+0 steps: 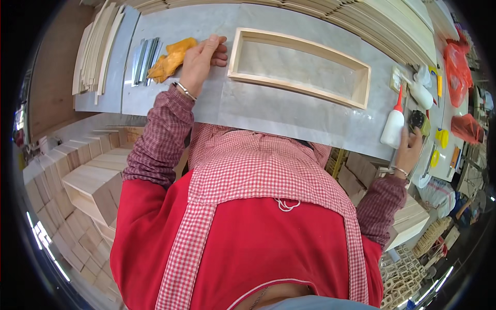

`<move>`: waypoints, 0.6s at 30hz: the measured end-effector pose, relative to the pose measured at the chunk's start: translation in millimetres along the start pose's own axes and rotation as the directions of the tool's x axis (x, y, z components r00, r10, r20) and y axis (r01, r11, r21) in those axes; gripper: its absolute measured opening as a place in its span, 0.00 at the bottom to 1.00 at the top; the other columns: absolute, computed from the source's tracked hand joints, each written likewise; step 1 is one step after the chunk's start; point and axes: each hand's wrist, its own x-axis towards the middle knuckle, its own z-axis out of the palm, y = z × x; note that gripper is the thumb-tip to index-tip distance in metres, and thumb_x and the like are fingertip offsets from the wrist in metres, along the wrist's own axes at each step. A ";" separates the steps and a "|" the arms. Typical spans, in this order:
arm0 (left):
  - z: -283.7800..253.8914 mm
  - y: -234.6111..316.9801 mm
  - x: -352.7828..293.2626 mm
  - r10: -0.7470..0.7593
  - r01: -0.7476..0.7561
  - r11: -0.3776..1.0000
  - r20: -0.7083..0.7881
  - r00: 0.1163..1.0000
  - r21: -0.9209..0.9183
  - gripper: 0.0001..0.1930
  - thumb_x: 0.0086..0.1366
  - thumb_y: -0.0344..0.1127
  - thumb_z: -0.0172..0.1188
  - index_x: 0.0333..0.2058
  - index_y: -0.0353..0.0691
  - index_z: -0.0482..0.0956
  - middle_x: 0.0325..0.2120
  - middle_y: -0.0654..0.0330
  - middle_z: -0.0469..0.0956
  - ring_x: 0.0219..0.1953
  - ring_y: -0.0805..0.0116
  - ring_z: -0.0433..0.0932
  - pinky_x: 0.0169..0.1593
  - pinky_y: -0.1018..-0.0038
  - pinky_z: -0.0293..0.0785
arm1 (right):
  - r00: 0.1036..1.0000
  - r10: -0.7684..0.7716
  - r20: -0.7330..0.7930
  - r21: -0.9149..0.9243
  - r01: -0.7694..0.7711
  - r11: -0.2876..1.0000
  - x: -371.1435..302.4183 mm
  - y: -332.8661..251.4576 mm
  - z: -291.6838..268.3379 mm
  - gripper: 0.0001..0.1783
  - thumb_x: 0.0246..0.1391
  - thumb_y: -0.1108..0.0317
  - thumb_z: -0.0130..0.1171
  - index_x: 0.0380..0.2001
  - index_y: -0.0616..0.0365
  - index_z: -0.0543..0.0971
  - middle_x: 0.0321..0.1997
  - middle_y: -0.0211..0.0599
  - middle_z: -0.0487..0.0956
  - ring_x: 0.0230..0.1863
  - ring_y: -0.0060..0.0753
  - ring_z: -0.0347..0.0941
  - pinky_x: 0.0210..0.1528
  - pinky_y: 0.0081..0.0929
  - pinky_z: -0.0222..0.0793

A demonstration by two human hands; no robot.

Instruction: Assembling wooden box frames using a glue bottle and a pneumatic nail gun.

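A long rectangular frame of pale wood (pixel 299 88) lies on the grey worktable (pixel 181 103). Just off its left end is my left hand (pixel 202 56), empty, thumb up and fingers loosely bent. Beside that hand lies a crumpled orange-yellow cloth or glove (pixel 173 58), partly over several thin metallic strips (pixel 144 59). At the table's right, my right hand (pixel 409 149) has its fingers apart, with fingertips close to a small black and olive object (pixel 419 121) whose kind I cannot make out. A white squeeze bottle with a red nozzle (pixel 394 125) lies right next to that hand.
Thin wooden strips (pixel 98 49) are stacked at the far left, and long boards (pixel 382 31) along the back. Another white bottle (pixel 421 94), yellow-handled scissors (pixel 438 147) and red plastic bags (pixel 457 75) lie at right. Wooden boxes (pixel 95 183) stand below left.
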 end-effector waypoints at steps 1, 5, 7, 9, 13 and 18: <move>-0.4 -3.4 -2.9 -0.001 0.001 1.000 -0.007 1.000 -0.004 0.22 0.68 0.48 0.49 0.41 0.30 0.77 0.30 0.60 0.75 0.29 0.76 0.72 0.33 0.83 0.70 | 1.000 -0.007 0.003 -0.001 0.007 1.000 -5.4 -4.6 6.8 0.33 0.45 0.52 0.63 0.52 0.59 0.71 0.43 0.46 0.75 0.43 0.46 0.71 0.50 0.34 0.66; -3.4 -17.8 -25.7 0.087 -0.087 0.995 0.004 0.996 -0.042 0.18 0.68 0.43 0.49 0.42 0.32 0.77 0.32 0.59 0.75 0.28 0.75 0.72 0.33 0.83 0.70 | 0.927 -0.352 -0.132 -0.325 0.295 0.899 -29.5 2.2 41.2 0.31 0.46 0.56 0.64 0.52 0.59 0.72 0.46 0.47 0.74 0.44 0.42 0.71 0.49 0.33 0.66; -9.0 -24.1 -31.9 0.126 -0.126 0.992 -0.006 0.992 -0.013 0.17 0.68 0.42 0.49 0.42 0.32 0.77 0.32 0.60 0.75 0.29 0.75 0.72 0.33 0.84 0.70 | 0.994 -0.103 -0.044 -0.007 0.103 0.995 -25.6 3.0 27.4 0.34 0.46 0.60 0.64 0.56 0.61 0.68 0.53 0.47 0.71 0.46 0.38 0.70 0.47 0.30 0.67; -14.2 -29.6 -37.0 0.208 -0.208 0.977 -0.006 0.978 0.053 0.16 0.67 0.40 0.50 0.42 0.33 0.77 0.31 0.61 0.75 0.29 0.75 0.72 0.33 0.84 0.69 | 0.998 -0.023 -0.053 0.200 0.033 0.979 -24.8 -8.1 1.1 0.35 0.46 0.61 0.63 0.57 0.61 0.65 0.55 0.47 0.69 0.47 0.37 0.70 0.47 0.29 0.68; -22.8 -43.3 -42.0 0.322 -0.315 0.936 -0.026 0.946 0.155 0.14 0.66 0.38 0.51 0.42 0.34 0.78 0.30 0.63 0.74 0.27 0.76 0.71 0.32 0.84 0.68 | 0.999 0.031 0.031 0.637 -0.044 0.770 -20.4 -58.1 -28.7 0.37 0.47 0.63 0.62 0.60 0.62 0.61 0.58 0.48 0.66 0.48 0.38 0.69 0.48 0.28 0.68; -25.3 -50.8 -41.6 0.432 -0.410 0.875 -0.034 0.901 0.257 0.12 0.66 0.35 0.51 0.41 0.36 0.78 0.27 0.65 0.72 0.25 0.77 0.68 0.29 0.83 0.64 | 0.976 -0.126 0.177 0.854 -0.088 0.513 -24.8 -133.5 -10.9 0.35 0.47 0.66 0.59 0.59 0.63 0.61 0.54 0.51 0.67 0.49 0.41 0.68 0.49 0.29 0.68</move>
